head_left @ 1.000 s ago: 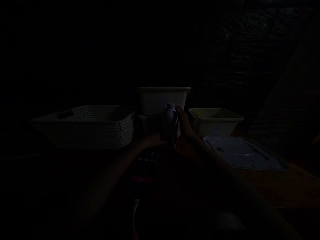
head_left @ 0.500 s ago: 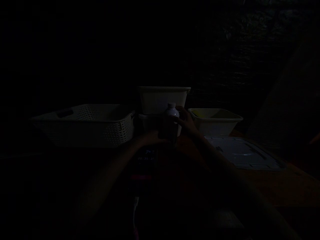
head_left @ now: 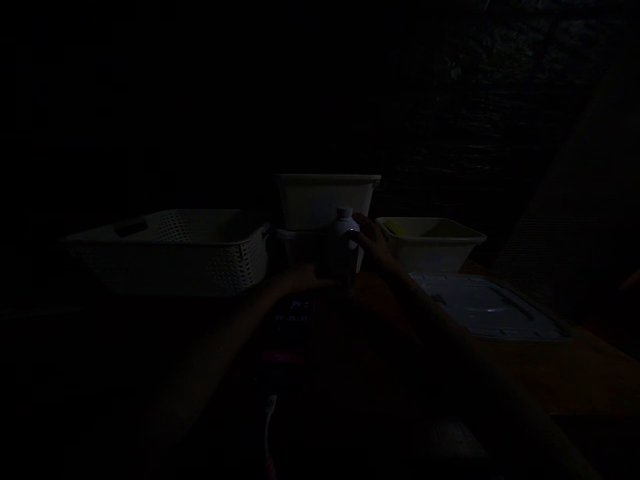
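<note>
The scene is very dark. Upright in the middle stands a pale bottle (head_left: pixel 343 245) with a white cap. My right hand (head_left: pixel 373 241) grips its upper right side, thumb and fingers bent around it. Low on the bottle's left side is my left hand (head_left: pixel 311 275); it appears to grip the lower part, though its fingers are lost in shadow. Behind the bottle, one white tub (head_left: pixel 305 200) rests on top of another pale tub (head_left: pixel 300 245).
A perforated white basket (head_left: pixel 165 263) stands to the left. On the right are a white tub (head_left: pixel 430 253) with something yellow inside and a flat pale lid (head_left: pixel 480 307) on the wooden table (head_left: pixel 565 373). Nearer lies a phone (head_left: pixel 287 340) showing a timer, with a cable (head_left: pixel 269 427).
The bottle and both hands stay nearly in place. The bright glint on the bottle has faded, and its surface looks duller. The phone's timer digits have changed.
</note>
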The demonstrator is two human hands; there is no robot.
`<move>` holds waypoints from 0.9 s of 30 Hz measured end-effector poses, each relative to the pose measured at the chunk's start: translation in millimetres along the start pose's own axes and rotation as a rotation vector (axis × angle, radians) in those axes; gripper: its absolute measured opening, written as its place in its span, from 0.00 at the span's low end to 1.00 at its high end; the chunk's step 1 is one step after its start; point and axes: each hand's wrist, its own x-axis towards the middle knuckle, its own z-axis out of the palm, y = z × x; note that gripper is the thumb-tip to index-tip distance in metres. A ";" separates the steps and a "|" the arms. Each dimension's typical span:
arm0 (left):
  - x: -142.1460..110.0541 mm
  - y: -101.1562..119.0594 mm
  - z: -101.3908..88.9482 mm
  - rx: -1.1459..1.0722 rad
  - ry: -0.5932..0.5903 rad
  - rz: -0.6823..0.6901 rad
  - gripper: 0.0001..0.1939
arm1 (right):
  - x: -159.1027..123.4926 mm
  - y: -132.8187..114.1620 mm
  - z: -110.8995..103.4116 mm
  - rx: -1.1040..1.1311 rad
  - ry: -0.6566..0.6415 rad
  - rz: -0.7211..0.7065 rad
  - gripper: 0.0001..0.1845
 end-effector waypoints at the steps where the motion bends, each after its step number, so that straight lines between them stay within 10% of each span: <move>1: 0.1 -0.9 0.1 0.002 0.005 0.001 0.34 | -0.8 -0.2 0.4 -0.029 -0.008 -0.022 0.31; 8: 1.4 -7.7 -1.7 -0.006 -0.001 -0.023 0.28 | -8.0 -4.3 11.8 -0.180 0.037 -0.175 0.29; 15: 1.1 3.8 -2.6 -0.100 -0.040 0.007 0.40 | -7.6 -7.6 12.6 -0.074 0.287 0.043 0.24; 27: 2.0 9.9 6.8 -0.300 -0.100 0.068 0.43 | -5.3 -16.5 15.3 0.397 0.250 0.130 0.15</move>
